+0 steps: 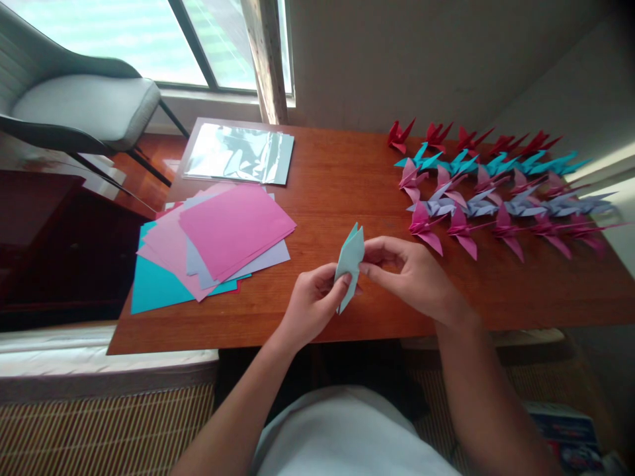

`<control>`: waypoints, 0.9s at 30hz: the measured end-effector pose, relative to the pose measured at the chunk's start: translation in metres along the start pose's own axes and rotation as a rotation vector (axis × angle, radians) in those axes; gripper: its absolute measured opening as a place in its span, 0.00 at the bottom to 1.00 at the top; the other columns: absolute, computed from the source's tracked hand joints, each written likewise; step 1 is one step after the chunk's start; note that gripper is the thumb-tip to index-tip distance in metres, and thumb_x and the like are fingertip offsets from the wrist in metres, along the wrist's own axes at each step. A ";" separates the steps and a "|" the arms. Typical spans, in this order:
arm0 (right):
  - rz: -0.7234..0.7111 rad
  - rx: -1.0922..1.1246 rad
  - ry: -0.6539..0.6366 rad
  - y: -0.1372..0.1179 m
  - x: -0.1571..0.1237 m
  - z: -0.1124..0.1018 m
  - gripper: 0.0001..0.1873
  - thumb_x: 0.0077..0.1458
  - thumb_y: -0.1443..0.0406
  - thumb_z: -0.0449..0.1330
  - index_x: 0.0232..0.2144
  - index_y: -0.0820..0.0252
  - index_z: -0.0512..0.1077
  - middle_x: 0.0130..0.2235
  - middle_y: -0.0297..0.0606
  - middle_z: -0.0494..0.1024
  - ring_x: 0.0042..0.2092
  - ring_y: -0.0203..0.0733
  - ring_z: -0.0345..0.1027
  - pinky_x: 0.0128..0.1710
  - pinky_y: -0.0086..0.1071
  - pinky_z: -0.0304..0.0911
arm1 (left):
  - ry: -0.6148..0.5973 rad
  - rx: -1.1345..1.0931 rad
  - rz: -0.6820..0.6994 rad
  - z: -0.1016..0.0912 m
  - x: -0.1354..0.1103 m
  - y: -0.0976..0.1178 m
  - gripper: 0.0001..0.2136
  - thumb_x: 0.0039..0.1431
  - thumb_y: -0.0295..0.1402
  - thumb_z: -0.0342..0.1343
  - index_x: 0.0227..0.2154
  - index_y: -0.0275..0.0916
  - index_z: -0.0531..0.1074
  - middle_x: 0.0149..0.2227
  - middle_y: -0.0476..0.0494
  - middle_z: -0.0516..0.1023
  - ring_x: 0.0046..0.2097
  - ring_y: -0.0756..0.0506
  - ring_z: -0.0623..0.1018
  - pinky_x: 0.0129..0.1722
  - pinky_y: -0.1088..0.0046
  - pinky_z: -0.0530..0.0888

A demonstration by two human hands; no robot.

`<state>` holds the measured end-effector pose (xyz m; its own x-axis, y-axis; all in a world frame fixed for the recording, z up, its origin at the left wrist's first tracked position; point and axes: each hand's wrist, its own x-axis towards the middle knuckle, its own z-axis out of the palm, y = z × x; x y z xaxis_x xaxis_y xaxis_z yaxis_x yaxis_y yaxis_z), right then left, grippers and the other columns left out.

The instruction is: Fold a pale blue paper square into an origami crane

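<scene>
A pale mint-green piece of folded origami paper (350, 254) is held up above the front of the wooden table, narrow and tilted, with two points at its top. My left hand (320, 297) grips its lower left part, the thumb pressed across its face. At its right edge, the thumb and fingertips of my right hand (407, 271) close in a pinch on the paper. The fingers behind the paper are partly hidden.
Rows of folded paper cranes (466, 205) in red, turquoise, pink, lavender and magenta stand on the right of the table (337, 178). Loose coloured sheets (238, 228) overlap at left, below a clear-wrapped paper pack (241, 153). A chair (89, 106) stands by the window.
</scene>
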<state>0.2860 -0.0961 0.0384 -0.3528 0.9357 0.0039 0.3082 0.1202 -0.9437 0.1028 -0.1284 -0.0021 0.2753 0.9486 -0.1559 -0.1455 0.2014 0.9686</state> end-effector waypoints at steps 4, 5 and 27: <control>0.048 0.132 -0.033 0.004 0.001 0.001 0.08 0.57 0.64 0.65 0.41 0.54 0.77 0.38 0.34 0.83 0.38 0.40 0.79 0.40 0.34 0.75 | -0.006 0.011 -0.003 0.001 0.000 -0.001 0.15 0.62 0.44 0.60 0.34 0.34 0.78 0.28 0.44 0.80 0.31 0.47 0.77 0.31 0.75 0.72; 0.031 0.099 -0.025 0.004 0.001 0.001 0.08 0.57 0.65 0.65 0.41 0.54 0.77 0.38 0.34 0.83 0.39 0.40 0.78 0.40 0.34 0.75 | -0.004 0.012 0.000 0.001 0.000 -0.001 0.15 0.62 0.44 0.60 0.34 0.34 0.78 0.28 0.44 0.80 0.30 0.47 0.77 0.31 0.75 0.72; -0.629 -0.351 0.295 0.007 -0.007 0.026 0.17 0.59 0.75 0.62 0.46 0.52 0.77 0.42 0.40 0.81 0.43 0.44 0.74 0.44 0.41 0.72 | 0.025 -0.085 0.078 -0.003 0.002 0.003 0.15 0.62 0.43 0.61 0.37 0.35 0.82 0.33 0.45 0.83 0.36 0.46 0.79 0.38 0.74 0.74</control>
<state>0.2675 -0.1104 0.0232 -0.3199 0.7002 0.6383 0.4070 0.7099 -0.5748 0.0995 -0.1249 0.0002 0.2364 0.9678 -0.0862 -0.2463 0.1455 0.9582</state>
